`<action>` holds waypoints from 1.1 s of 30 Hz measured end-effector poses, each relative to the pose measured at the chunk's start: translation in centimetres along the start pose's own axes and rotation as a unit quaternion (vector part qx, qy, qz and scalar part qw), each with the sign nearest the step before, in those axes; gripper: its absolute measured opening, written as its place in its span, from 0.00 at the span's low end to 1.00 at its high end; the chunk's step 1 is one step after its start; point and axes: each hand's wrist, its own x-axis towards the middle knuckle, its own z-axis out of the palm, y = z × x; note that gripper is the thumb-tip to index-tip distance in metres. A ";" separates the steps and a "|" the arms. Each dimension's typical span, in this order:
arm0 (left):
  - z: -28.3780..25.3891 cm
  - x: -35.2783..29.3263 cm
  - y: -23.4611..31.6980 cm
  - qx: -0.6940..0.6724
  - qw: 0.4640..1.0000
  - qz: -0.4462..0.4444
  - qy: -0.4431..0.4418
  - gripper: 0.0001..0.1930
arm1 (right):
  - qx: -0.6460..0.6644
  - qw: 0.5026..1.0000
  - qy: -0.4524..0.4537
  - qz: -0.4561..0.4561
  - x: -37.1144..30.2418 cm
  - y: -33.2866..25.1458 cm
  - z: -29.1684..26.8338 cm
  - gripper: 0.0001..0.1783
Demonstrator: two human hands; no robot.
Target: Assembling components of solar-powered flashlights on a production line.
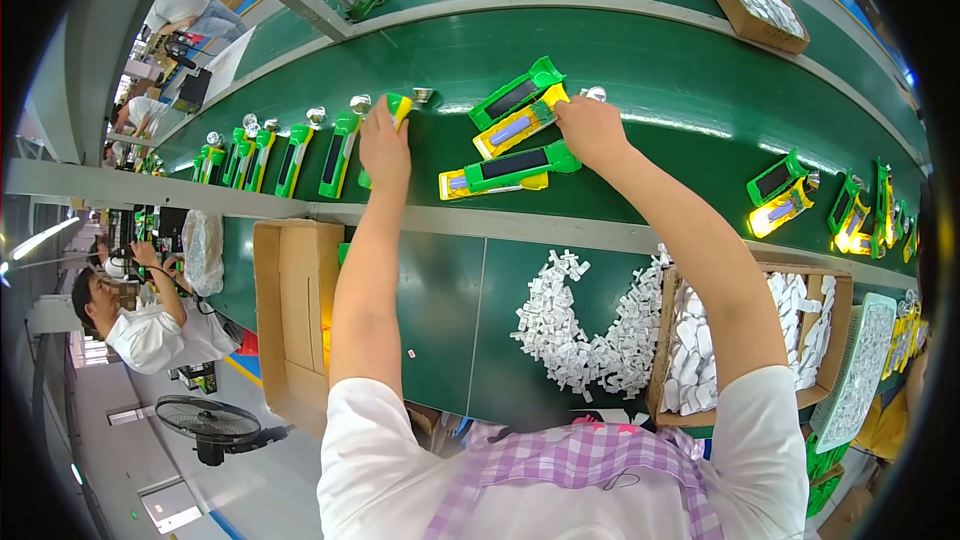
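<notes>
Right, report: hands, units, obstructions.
Left fingers holding green-yellow unit. Right fingers at open yellow casing. Green-covered unit close alongside; nothing visibly blocking.

The left hand [384,148] grips a green-and-yellow gadget [400,108] beside a row of similar ones [290,160] on the green bench [440,270], while the right hand [592,130] has its fingers at the end of an opened yellow case [510,133]. Nearer the person's body, small white pieces [575,340] lie heaped beside a cardboard box [838,330] of larger white parts [690,360]. At left, a co-worker [155,330] in white appears above a black fan [208,418].
</notes>
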 end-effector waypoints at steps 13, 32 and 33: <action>0.9 4.3 9.5 -0.190 0.956 0.050 -0.216 0.19 | -0.002 1.000 -0.013 -0.005 0.6 -0.1 0.0 0.09; -14.7 -7.4 20.8 -0.776 0.251 -0.253 -0.520 0.22 | 0.215 0.948 0.049 -0.229 -14.2 2.8 -14.7 0.06; -14.4 -9.0 21.7 -0.796 0.238 -0.251 -0.497 0.22 | 0.211 0.950 0.046 -0.226 -16.0 2.3 -15.2 0.06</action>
